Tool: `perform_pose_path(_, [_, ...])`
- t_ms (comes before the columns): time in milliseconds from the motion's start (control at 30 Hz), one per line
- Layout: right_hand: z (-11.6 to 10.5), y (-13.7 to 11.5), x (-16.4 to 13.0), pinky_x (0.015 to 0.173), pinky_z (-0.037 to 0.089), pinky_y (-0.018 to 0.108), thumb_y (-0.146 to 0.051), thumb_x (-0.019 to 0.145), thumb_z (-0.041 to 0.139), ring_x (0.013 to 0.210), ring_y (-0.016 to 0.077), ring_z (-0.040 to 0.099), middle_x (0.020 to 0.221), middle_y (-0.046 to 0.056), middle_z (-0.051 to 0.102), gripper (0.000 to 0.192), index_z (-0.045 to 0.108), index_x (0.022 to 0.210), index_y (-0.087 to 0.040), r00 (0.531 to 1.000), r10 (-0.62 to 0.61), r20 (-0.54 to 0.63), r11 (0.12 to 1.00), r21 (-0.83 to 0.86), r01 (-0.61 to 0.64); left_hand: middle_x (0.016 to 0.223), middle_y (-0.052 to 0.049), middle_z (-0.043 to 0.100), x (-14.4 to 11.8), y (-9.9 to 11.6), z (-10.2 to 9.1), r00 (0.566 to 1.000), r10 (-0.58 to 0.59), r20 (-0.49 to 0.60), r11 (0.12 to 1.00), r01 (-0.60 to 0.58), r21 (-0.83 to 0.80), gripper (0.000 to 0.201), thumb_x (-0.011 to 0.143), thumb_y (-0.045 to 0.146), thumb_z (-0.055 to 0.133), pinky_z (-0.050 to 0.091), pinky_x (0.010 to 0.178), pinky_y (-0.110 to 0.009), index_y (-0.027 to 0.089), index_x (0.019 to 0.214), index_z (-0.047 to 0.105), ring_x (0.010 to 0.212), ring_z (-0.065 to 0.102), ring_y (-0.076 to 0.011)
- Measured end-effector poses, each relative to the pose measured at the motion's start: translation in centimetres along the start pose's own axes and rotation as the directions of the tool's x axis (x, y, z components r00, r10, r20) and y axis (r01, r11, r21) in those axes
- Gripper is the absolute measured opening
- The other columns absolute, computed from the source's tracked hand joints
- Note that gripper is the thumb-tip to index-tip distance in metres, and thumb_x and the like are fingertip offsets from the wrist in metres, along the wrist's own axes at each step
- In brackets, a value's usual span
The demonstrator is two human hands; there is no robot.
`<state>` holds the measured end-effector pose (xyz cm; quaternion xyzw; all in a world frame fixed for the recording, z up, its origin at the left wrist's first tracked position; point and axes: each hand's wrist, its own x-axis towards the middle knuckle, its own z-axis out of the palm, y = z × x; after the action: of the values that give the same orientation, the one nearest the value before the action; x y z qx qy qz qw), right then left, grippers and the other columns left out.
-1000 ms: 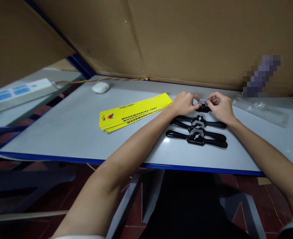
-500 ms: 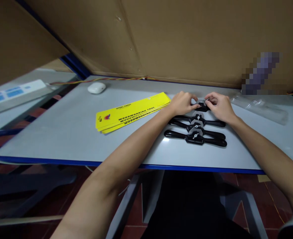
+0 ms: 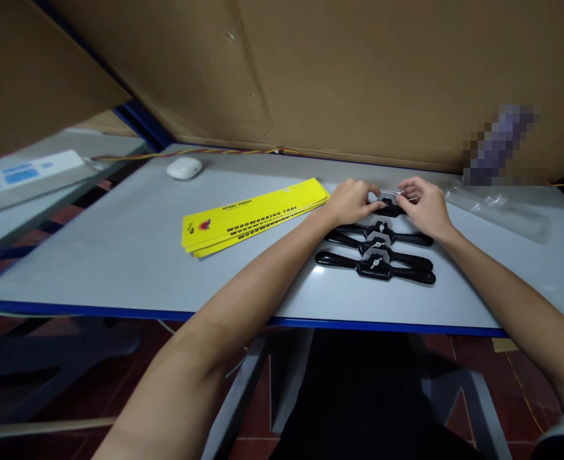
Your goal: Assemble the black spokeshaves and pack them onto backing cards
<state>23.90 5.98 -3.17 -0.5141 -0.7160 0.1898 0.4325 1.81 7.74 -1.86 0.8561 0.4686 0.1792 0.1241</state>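
Under my hands at the back of the group lies a black spokeshave (image 3: pixel 391 206), its handles mostly hidden. My left hand (image 3: pixel 353 201) is closed on its left side, the thumb reaching its middle. A small silvery wing screw (image 3: pixel 398 192) sits pinched between the fingertips of my right hand (image 3: pixel 422 199), just over the spokeshave's body. Nearer to me three more black spokeshaves lie in a row: a back one (image 3: pixel 411 239), a middle one (image 3: pixel 414 260) and a front one (image 3: pixel 375 273). Each carries a grey blade and a wing screw at its centre.
Yellow printed cards (image 3: pixel 258 214) are fanned out left of my left hand. A white rounded case (image 3: pixel 185 168) sits at the back left, and a clear plastic bag (image 3: pixel 502 211) lies right. A power strip (image 3: pixel 27 176) rests on the neighbouring table. Cardboard (image 3: pixel 359 83) walls the back.
My right hand and the small wing screw have shifted very slightly. The view has moved a little; my left hand stays on the back spokeshave.
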Motion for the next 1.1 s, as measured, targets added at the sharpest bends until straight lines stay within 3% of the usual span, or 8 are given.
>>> perform_pose_path(267, [-0.28, 0.01, 0.31, 0.088, 0.064, 0.044, -0.026, 0.081, 0.074, 0.087, 0.0264, 0.077, 0.089, 0.006, 0.081, 0.01, 0.076, 0.091, -0.024, 0.999, 0.048, 0.006, 0.997, 0.063, -0.049, 0.1, -0.013, 0.085, -0.12, 0.2, -0.09, 1.0, -0.015, -0.007, 1.0, 0.015, 0.007, 0.048, 0.101, 0.047, 0.063, 0.051, 0.089, -0.04, 0.015, 0.133, 0.081, 0.096, 0.076, -0.0312])
perform_pose_path(500, [-0.37, -0.54, 0.08, 0.095, 0.064, 0.047, -0.031, 0.088, 0.073, 0.094, 0.0276, 0.078, 0.107, 0.008, 0.084, 0.015, 0.083, 0.098, -0.025, 0.997, 0.018, 0.077, 0.999, 0.035, -0.02, 0.097, -0.011, 0.084, -0.19, 0.06, -0.23, 1.0, 0.002, 0.004, 1.0, -0.002, -0.002, 0.049, 0.102, 0.046, 0.06, 0.051, 0.09, -0.039, 0.015, 0.136, 0.079, 0.094, 0.076, -0.0299])
perform_pose_path(767, [-0.52, -0.33, 0.25, 0.091, 0.064, 0.046, -0.03, 0.087, 0.075, 0.089, 0.0271, 0.079, 0.094, 0.007, 0.084, 0.01, 0.08, 0.092, -0.024, 0.996, 0.034, 0.078, 0.995, 0.086, -0.041, 0.094, -0.009, 0.083, -0.19, -0.07, -0.28, 1.0, 0.017, 0.024, 1.0, -0.016, -0.004, 0.054, 0.099, 0.045, 0.067, 0.051, 0.088, -0.036, 0.018, 0.145, 0.074, 0.095, 0.076, -0.0296])
perform_pose_path(933, [-0.78, -0.62, 0.08, 0.09, 0.063, 0.046, -0.041, 0.087, 0.078, 0.09, 0.0273, 0.078, 0.096, 0.007, 0.085, 0.019, 0.082, 0.095, -0.024, 0.99, 0.015, 0.14, 0.995, 0.099, -0.029, 0.095, -0.008, 0.083, -0.29, -0.13, -0.32, 0.999, 0.039, 0.013, 0.999, -0.039, -0.019, 0.053, 0.102, 0.045, 0.063, 0.05, 0.087, -0.035, 0.021, 0.148, 0.073, 0.096, 0.077, -0.0291])
perform_pose_path(1100, [-0.72, -0.45, 0.04, 0.083, 0.062, 0.044, -0.043, 0.088, 0.077, 0.08, 0.0257, 0.076, 0.084, 0.007, 0.082, 0.022, 0.083, 0.093, -0.022, 0.992, 0.016, 0.121, 0.99, 0.138, -0.033, 0.099, -0.01, 0.084, -0.27, -0.1, -0.3, 0.999, 0.038, 0.018, 0.999, -0.038, -0.016, 0.053, 0.103, 0.047, 0.061, 0.05, 0.088, -0.036, 0.02, 0.148, 0.074, 0.097, 0.077, -0.0296])
